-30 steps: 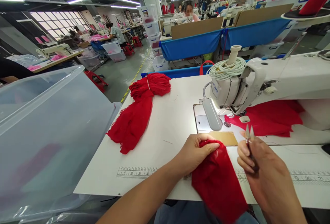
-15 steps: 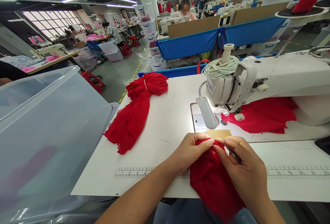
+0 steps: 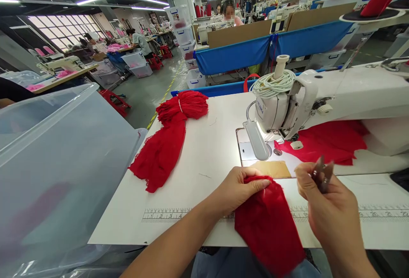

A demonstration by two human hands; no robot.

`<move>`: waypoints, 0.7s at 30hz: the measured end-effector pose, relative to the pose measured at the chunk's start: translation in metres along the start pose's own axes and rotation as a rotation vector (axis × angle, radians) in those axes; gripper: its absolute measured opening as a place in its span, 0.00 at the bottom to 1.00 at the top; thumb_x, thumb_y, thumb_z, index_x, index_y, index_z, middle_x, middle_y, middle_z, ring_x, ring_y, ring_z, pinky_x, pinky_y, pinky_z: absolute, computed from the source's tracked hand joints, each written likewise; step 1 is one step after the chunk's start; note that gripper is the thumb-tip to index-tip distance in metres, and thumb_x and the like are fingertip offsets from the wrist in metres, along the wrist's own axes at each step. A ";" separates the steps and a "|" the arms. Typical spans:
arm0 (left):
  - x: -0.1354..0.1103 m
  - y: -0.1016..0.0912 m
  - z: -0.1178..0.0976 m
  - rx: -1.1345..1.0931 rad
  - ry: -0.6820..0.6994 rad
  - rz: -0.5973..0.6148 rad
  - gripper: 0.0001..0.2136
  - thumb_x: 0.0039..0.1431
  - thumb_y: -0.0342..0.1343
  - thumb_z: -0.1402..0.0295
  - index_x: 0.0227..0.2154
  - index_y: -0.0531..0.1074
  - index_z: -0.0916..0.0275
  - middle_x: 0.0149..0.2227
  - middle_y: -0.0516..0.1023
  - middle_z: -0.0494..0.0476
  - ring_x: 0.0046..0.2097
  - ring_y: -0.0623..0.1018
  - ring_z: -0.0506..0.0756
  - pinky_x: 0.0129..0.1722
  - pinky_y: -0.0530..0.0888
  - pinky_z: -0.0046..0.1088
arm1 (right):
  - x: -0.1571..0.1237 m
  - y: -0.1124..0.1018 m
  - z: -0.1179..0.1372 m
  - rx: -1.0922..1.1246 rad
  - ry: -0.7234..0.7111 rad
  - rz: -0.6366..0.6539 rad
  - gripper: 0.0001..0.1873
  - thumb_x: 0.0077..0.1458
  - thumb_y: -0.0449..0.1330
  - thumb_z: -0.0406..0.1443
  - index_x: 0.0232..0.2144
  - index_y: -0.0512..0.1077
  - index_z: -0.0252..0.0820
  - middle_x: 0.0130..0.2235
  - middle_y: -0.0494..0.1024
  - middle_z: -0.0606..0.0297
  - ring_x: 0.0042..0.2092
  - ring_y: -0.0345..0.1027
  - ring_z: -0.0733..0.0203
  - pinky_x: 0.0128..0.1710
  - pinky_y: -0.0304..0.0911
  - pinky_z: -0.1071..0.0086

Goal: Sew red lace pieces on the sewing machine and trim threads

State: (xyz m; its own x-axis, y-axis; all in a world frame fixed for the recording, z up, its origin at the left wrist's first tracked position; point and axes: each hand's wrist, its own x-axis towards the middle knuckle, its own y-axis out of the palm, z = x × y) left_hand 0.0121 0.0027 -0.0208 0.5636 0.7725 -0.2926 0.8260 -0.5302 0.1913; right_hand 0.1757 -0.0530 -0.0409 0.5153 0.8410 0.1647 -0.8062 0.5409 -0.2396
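My left hand (image 3: 238,190) pinches the top edge of a red fabric piece (image 3: 268,227) that drapes over the near edge of the white sewing table (image 3: 204,158). My right hand (image 3: 329,203) is closed round small metal thread snips (image 3: 322,175), held a little to the right of the fabric with the blades pointing up. Both hands are just in front of the white sewing machine (image 3: 319,99). More red fabric (image 3: 326,141) lies under the machine's arm.
A tied bundle of red fabric pieces (image 3: 169,137) lies on the table's left part. A large clear plastic bin (image 3: 54,163) stands at the left. A ruler strip (image 3: 166,214) runs along the table's front edge. Other people work at stations behind.
My right hand went to the fabric's top edge beside my left hand, then pulled back to the right with the snips raised. My left hand kept its grip.
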 end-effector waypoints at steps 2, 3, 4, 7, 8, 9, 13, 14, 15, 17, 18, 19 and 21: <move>0.001 0.000 0.001 -0.057 0.001 -0.014 0.19 0.44 0.67 0.51 0.24 0.74 0.66 0.26 0.72 0.51 0.30 0.68 0.49 0.31 0.62 0.25 | 0.003 -0.010 -0.003 -0.022 -0.003 0.123 0.15 0.55 0.60 0.49 0.34 0.73 0.45 0.32 0.76 0.66 0.32 0.71 0.62 0.30 0.67 0.72; 0.002 0.000 0.002 -0.081 0.001 -0.018 0.19 0.44 0.67 0.52 0.25 0.75 0.66 0.27 0.73 0.51 0.31 0.69 0.49 0.32 0.63 0.25 | 0.004 -0.015 -0.004 -0.068 -0.034 0.180 0.15 0.55 0.60 0.49 0.36 0.74 0.45 0.34 0.78 0.65 0.34 0.73 0.60 0.31 0.68 0.72; 0.002 0.000 0.002 -0.102 -0.003 -0.023 0.18 0.44 0.68 0.53 0.27 0.76 0.66 0.28 0.74 0.52 0.32 0.69 0.49 0.33 0.63 0.25 | 0.005 -0.019 -0.005 -0.126 -0.085 0.221 0.16 0.55 0.59 0.49 0.38 0.76 0.46 0.36 0.80 0.64 0.36 0.74 0.59 0.32 0.69 0.71; 0.003 -0.001 0.004 -0.149 -0.017 -0.031 0.18 0.44 0.68 0.55 0.27 0.76 0.66 0.28 0.74 0.52 0.32 0.70 0.49 0.34 0.64 0.25 | 0.001 -0.027 -0.009 -0.259 -0.280 0.273 0.16 0.59 0.56 0.47 0.43 0.76 0.48 0.41 0.81 0.64 0.41 0.76 0.57 0.35 0.70 0.70; 0.003 -0.001 0.005 -0.160 -0.019 -0.029 0.18 0.44 0.68 0.55 0.27 0.76 0.66 0.28 0.75 0.52 0.32 0.71 0.49 0.34 0.65 0.25 | -0.001 -0.028 -0.011 -0.298 -0.336 0.267 0.15 0.60 0.55 0.46 0.45 0.76 0.48 0.42 0.81 0.64 0.42 0.75 0.57 0.37 0.69 0.69; 0.003 -0.001 0.005 -0.168 -0.021 -0.025 0.18 0.44 0.68 0.55 0.27 0.76 0.66 0.28 0.75 0.52 0.31 0.71 0.49 0.34 0.65 0.25 | -0.003 -0.028 -0.013 -0.341 -0.388 0.258 0.16 0.62 0.55 0.45 0.46 0.75 0.49 0.42 0.81 0.64 0.43 0.75 0.57 0.38 0.68 0.69; 0.003 -0.001 0.005 -0.163 -0.024 -0.018 0.17 0.45 0.68 0.55 0.27 0.77 0.67 0.28 0.75 0.53 0.31 0.71 0.49 0.32 0.64 0.24 | -0.005 -0.025 -0.019 -0.525 -0.587 0.230 0.16 0.64 0.53 0.43 0.49 0.74 0.47 0.36 0.79 0.64 0.38 0.72 0.60 0.35 0.63 0.69; 0.003 -0.001 0.004 -0.159 -0.026 -0.019 0.18 0.44 0.68 0.55 0.27 0.77 0.67 0.27 0.75 0.53 0.30 0.70 0.49 0.32 0.64 0.24 | -0.004 -0.023 -0.019 -0.556 -0.637 0.231 0.16 0.64 0.54 0.42 0.49 0.74 0.46 0.35 0.78 0.65 0.36 0.71 0.61 0.34 0.63 0.70; 0.003 -0.002 0.004 -0.154 -0.028 -0.020 0.18 0.44 0.69 0.55 0.27 0.77 0.67 0.27 0.75 0.52 0.30 0.70 0.49 0.32 0.64 0.24 | -0.002 -0.023 -0.019 -0.580 -0.680 0.229 0.16 0.64 0.54 0.42 0.50 0.73 0.46 0.34 0.78 0.65 0.35 0.71 0.62 0.32 0.62 0.70; 0.002 -0.002 0.004 -0.143 -0.027 -0.019 0.18 0.44 0.69 0.54 0.26 0.77 0.67 0.26 0.74 0.52 0.30 0.70 0.48 0.31 0.63 0.24 | 0.002 -0.021 -0.018 -0.607 -0.743 0.229 0.16 0.63 0.54 0.41 0.51 0.73 0.45 0.31 0.76 0.66 0.32 0.69 0.63 0.30 0.61 0.71; 0.002 -0.002 0.004 -0.139 -0.024 -0.016 0.18 0.44 0.69 0.54 0.26 0.77 0.67 0.26 0.74 0.52 0.30 0.69 0.48 0.31 0.63 0.24 | 0.004 -0.020 -0.018 -0.610 -0.761 0.229 0.16 0.64 0.54 0.40 0.51 0.72 0.45 0.30 0.75 0.66 0.31 0.68 0.63 0.29 0.60 0.71; 0.002 -0.003 0.005 -0.137 -0.022 -0.011 0.18 0.44 0.69 0.55 0.27 0.77 0.67 0.26 0.74 0.52 0.30 0.70 0.48 0.31 0.63 0.24 | 0.005 -0.019 -0.017 -0.607 -0.769 0.230 0.16 0.64 0.54 0.40 0.51 0.72 0.45 0.29 0.75 0.66 0.31 0.68 0.63 0.29 0.60 0.71; 0.003 -0.003 0.005 -0.139 -0.013 -0.003 0.18 0.45 0.68 0.55 0.28 0.77 0.68 0.26 0.74 0.52 0.30 0.70 0.48 0.32 0.64 0.24 | 0.006 -0.017 -0.016 -0.583 -0.762 0.239 0.15 0.63 0.54 0.40 0.49 0.74 0.46 0.28 0.74 0.67 0.29 0.67 0.63 0.27 0.59 0.72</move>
State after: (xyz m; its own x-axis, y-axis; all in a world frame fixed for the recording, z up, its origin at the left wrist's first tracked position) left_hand 0.0109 0.0048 -0.0271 0.5616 0.7691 -0.3052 0.8213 -0.4734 0.3184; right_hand 0.1974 -0.0570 -0.0512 -0.1325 0.8085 0.5734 -0.4899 0.4494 -0.7470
